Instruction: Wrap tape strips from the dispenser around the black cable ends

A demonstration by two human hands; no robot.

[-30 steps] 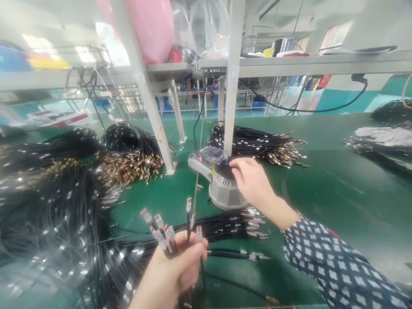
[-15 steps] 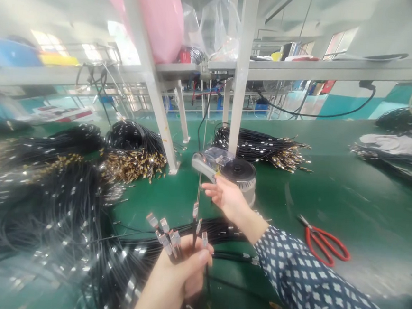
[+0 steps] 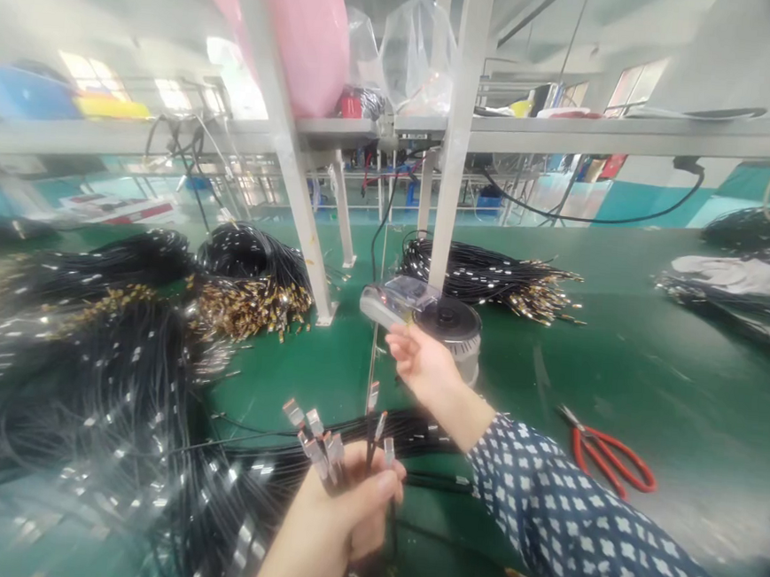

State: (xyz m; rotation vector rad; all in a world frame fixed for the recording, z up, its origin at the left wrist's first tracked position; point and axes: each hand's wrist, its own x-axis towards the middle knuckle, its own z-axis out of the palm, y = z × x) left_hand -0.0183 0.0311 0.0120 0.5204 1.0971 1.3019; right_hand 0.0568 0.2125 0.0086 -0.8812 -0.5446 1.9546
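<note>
My left hand (image 3: 348, 517) is closed round several black cables, whose silver connectors (image 3: 315, 425) stick up above the fingers in a loose fan. My right hand (image 3: 428, 367) is just in front of a round grey device with a black top (image 3: 447, 318). Its fingers are curled near a grey-white piece with a clear cover (image 3: 387, 305); whether they pinch something small is hidden. Below my right hand, a bundle of black cables (image 3: 414, 429) lies across the green table.
Red-handled pliers (image 3: 612, 453) lie at the right on the green table (image 3: 522, 406). Black cable heaps (image 3: 130, 393) cover the left side. Another bundle (image 3: 486, 274) lies behind the device. White shelf posts (image 3: 299, 193) rise from the table.
My right hand's fingers have drawn closer together near the device. My left hand and its cables appear slightly further right and lower.
</note>
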